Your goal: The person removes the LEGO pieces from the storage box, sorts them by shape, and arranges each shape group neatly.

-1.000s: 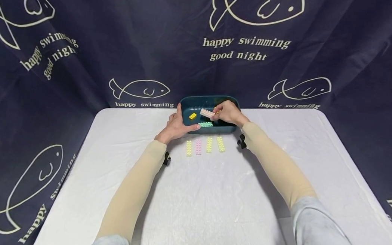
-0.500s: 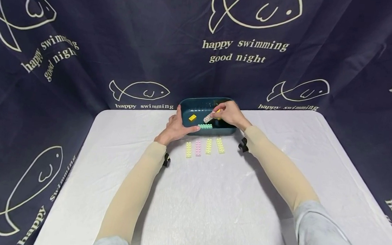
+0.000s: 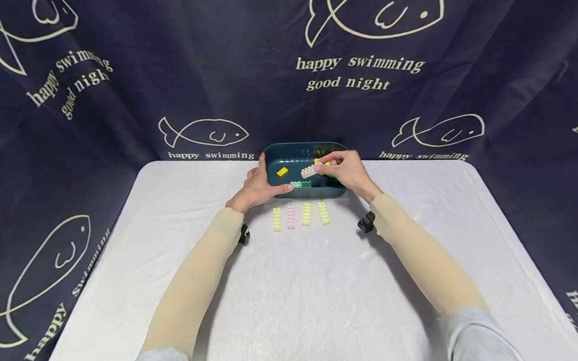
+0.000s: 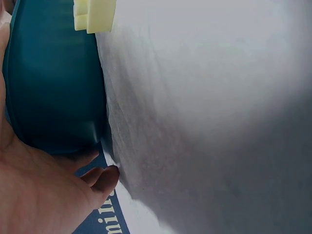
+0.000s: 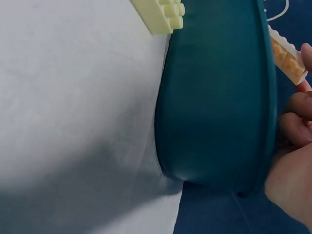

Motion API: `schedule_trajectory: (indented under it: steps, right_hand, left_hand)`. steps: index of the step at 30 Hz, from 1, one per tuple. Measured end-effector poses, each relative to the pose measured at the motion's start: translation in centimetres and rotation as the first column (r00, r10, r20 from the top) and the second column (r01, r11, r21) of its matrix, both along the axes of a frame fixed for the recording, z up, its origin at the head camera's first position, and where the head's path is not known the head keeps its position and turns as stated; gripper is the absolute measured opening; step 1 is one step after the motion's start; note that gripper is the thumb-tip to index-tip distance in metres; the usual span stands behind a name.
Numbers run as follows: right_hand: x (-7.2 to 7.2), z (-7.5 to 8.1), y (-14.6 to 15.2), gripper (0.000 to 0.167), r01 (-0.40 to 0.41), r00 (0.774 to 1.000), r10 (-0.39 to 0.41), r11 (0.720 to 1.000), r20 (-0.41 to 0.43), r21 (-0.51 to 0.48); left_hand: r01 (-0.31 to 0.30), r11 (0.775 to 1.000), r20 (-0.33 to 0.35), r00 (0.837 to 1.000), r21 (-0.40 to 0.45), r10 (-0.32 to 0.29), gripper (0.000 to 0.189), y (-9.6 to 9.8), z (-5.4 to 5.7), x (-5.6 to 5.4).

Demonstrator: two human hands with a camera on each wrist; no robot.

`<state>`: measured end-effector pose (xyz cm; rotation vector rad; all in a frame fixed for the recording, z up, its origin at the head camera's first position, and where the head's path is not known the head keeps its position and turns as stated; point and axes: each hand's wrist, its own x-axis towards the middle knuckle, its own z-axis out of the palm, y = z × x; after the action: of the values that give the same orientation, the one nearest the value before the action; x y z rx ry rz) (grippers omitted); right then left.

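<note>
In the head view, a dark teal plastic box [image 3: 328,192] stands at the far side of the table. My left hand [image 3: 257,188] rests against its left end, thumb along the near rim and forefinger up the left side. Inside the box, my right hand [image 3: 350,170] pinches a pale pink building brick [image 3: 311,171] by one end; the brick is tilted. The right wrist view shows the brick's hollow underside [image 5: 288,61]. A yellow brick [image 3: 282,172] and a green brick [image 3: 301,184] lie in the box. More yellow [image 3: 326,163] is partly hidden by the right hand.
Before the box lie a pale yellow brick [image 3: 277,219], a pink brick [image 3: 291,217] and two more pale yellow bricks [image 3: 307,214], roughly in a row. A white cloth [image 3: 311,303] covers the table. A dark blue curtain [image 3: 274,102] hangs right behind the box.
The pale pink brick has turned in my right hand's fingers, its free end swinging towards me. My right wrist has shifted a little to the right. My left hand stays in place.
</note>
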<state>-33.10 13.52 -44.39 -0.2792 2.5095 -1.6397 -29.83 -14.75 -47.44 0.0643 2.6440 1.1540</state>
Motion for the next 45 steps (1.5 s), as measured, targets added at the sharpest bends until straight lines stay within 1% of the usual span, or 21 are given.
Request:
schedule_trajectory:
  steps: [4,7,12,17,21,24,27,31,36,41,45]
  right_hand:
    - [0.8,0.3,0.8,0.032,0.043,0.999,-0.043,0.999,-0.023,0.004]
    - [1.4,0.5,1.3,0.034,0.062,0.998,-0.062,0.998,-0.019,-0.027]
    - [2.4,0.6,2.0,0.033,0.081,0.997,-0.082,0.994,-0.001,-0.074]
    - [3.4,0.5,2.7,0.033,0.081,0.997,-0.081,0.993,0.003,-0.088]
    - [4.2,0.3,3.5,0.032,0.083,0.996,-0.085,0.994,-0.022,-0.071]
    - [4.8,0.2,4.2,0.032,0.101,0.994,-0.102,0.994,-0.029,-0.039]
    - [5.3,0.1,4.8,0.033,0.121,0.992,-0.121,0.992,-0.022,-0.031]
    - [5.8,-0.1,5.5,0.036,0.132,0.991,-0.133,0.99,-0.016,-0.048]
    - [6.6,-0.3,6.1,0.033,0.147,0.989,-0.147,0.988,0.003,-0.052]
    - [7.3,-0.8,6.4,0.029,0.169,0.985,-0.168,0.985,0.036,-0.03]
    - [7.5,-1.6,6.5,0.03,0.188,0.982,-0.189,0.982,0.027,0.02]
  left_hand:
    - [-0.001,1.0,0.002,1.0,0.009,0.001,0.135,0.0,0.1,0.0]
    - [0.0,1.0,0.007,1.0,0.006,0.0,0.136,0.0,0.1,-0.1]
    - [-0.001,1.0,0.014,1.0,0.007,0.001,0.136,0.0,0.0,0.0]
    - [-0.002,1.0,0.023,1.0,0.021,0.002,0.136,0.1,0.1,0.1]
    - [0.005,1.0,0.027,1.0,0.028,-0.005,0.136,0.2,0.0,0.1]
    - [0.006,1.0,0.025,1.0,0.03,-0.007,0.136,0.1,0.0,0.1]
    - [0.007,1.0,0.022,1.0,0.029,-0.008,0.136,0.0,0.1,0.1]
    - [0.008,1.0,0.021,1.0,0.029,-0.008,0.137,-0.1,0.3,0.1]
    - [0.013,1.0,0.012,1.0,0.02,-0.013,0.136,-0.1,0.3,0.1]
    - [0.013,1.0,0.005,1.0,0.021,-0.013,0.135,-0.1,0.3,0.0]
    - [0.016,1.0,0.01,1.0,0.019,-0.016,0.136,-0.1,0.2,-0.1]
